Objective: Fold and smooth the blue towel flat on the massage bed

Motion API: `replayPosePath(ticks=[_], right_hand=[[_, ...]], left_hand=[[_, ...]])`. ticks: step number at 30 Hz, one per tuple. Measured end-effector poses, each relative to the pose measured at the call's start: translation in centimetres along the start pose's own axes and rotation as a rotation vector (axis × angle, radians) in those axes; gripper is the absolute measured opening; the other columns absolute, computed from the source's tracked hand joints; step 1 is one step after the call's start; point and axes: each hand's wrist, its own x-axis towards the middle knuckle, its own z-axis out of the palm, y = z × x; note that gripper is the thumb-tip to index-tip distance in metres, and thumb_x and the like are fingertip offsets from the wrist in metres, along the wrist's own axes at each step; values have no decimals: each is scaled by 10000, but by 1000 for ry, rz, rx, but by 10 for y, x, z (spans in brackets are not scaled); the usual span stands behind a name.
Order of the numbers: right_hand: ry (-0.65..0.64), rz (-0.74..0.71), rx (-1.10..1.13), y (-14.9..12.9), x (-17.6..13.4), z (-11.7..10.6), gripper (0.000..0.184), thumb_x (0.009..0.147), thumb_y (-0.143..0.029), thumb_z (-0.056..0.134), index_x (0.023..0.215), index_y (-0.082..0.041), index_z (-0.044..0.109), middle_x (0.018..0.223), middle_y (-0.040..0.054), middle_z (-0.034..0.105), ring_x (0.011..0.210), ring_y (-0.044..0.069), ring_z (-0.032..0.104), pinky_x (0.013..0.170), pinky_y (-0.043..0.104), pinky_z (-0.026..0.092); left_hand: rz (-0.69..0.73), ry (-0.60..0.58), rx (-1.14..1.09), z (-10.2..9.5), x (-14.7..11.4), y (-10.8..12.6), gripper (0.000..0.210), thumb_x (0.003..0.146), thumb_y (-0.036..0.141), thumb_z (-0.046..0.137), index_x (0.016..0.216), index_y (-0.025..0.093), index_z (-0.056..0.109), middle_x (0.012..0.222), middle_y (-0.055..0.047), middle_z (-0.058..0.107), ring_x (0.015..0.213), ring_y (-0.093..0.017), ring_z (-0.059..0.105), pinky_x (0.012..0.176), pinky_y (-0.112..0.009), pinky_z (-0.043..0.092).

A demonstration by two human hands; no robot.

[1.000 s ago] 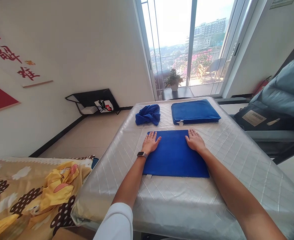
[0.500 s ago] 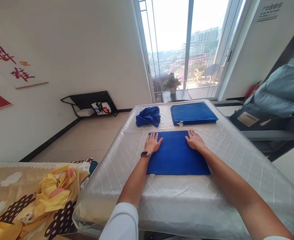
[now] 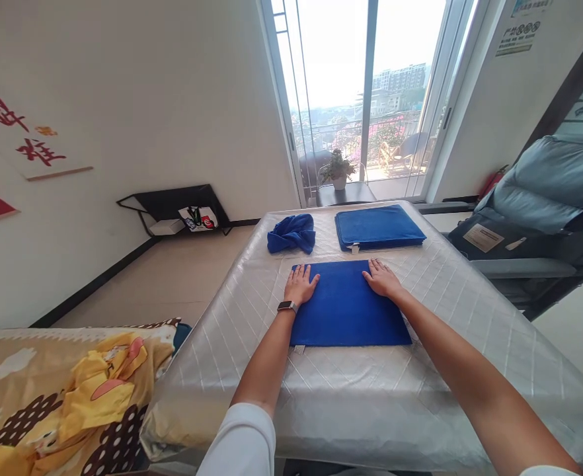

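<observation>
A blue cloth (image 3: pixel 348 311), spread flat as a rectangle, lies in front of me with a small white tag at its near left edge. My left hand (image 3: pixel 300 285), with a watch on its wrist, rests flat on the cloth's far left corner, fingers apart. On the far right corner my right hand (image 3: pixel 381 277) lies flat too, fingers stretched out. Beyond the cloth sits a stack of folded blue cloths (image 3: pixel 381 226), also with a white tag. Left of that stack is a crumpled blue cloth (image 3: pixel 291 233).
Everything blue rests on a mattress in shiny plastic (image 3: pixel 232 317). A patterned bed with yellow clothing (image 3: pixel 103 390) is at the left. To the right stands a grey recliner (image 3: pixel 534 198). A potted plant (image 3: pixel 340 175) stands on a chair before the glass door.
Both hands stay flat on the cloth's far corners. The whole view has shifted slightly; the cloths keep their places on the mattress.
</observation>
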Motion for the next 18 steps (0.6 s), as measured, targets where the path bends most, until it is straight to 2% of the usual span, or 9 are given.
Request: replayPosePath(ticks=[3,5,8,10,12,15,17,18], right_hand=[[36,-7,25,1,0,4,736,1014,-506,168,1599,-62,206,1673,112,170,1539,212,124,1240,388,121],[46,-6,31,0,0,6,732,1013,-505,172,1601,-70,205,1673,112,170,1540,211,119,1241,393,114],[53,2,36,-1,-1,6,726,1014,-495,176,1600,-68,211,1672,107,176,1539,213,125,1242,394,109],[61,-1,42,-2,-1,6,723,1015,-485,175,1597,-59,218,1671,110,183,1538,215,130,1243,397,113],[65,-5,48,-1,-3,6,710,1016,-466,178,1594,-57,229,1668,116,195,1537,217,137,1242,404,125],[77,-40,44,2,-5,7,675,1001,-406,258,1597,-88,244,1665,107,216,1535,225,149,1241,400,138],[88,-69,34,6,-6,10,703,968,-380,359,1602,-103,237,1659,102,236,1530,238,170,1244,382,130],[92,-76,31,7,-5,11,719,955,-372,387,1604,-105,232,1656,102,244,1527,242,181,1246,376,127]], left_hand=[[-6,-18,30,-5,2,-4,736,1011,620,152,1567,165,315,1647,-103,268,1523,-245,221,1246,-441,153],[11,-27,81,-12,5,-4,710,1018,610,165,1541,177,370,1618,-109,339,1496,-264,289,1237,-466,170],[32,51,150,-21,13,15,684,1022,604,211,1458,158,491,1537,-151,461,1426,-309,397,1211,-482,226],[89,127,133,-21,19,47,667,1027,591,238,1414,135,532,1514,-174,479,1404,-317,418,1186,-457,283],[211,161,63,-15,25,92,635,1036,568,249,1402,137,539,1507,-168,488,1396,-295,431,1168,-418,322],[380,131,-65,3,35,159,570,1054,521,248,1412,171,522,1482,-136,522,1382,-246,458,1164,-387,339],[448,80,-100,15,42,187,526,1065,467,251,1420,185,518,1494,-126,514,1400,-228,440,1172,-392,336],[464,56,-108,20,44,192,510,1068,442,250,1437,198,503,1509,-118,502,1414,-222,425,1176,-403,335]])
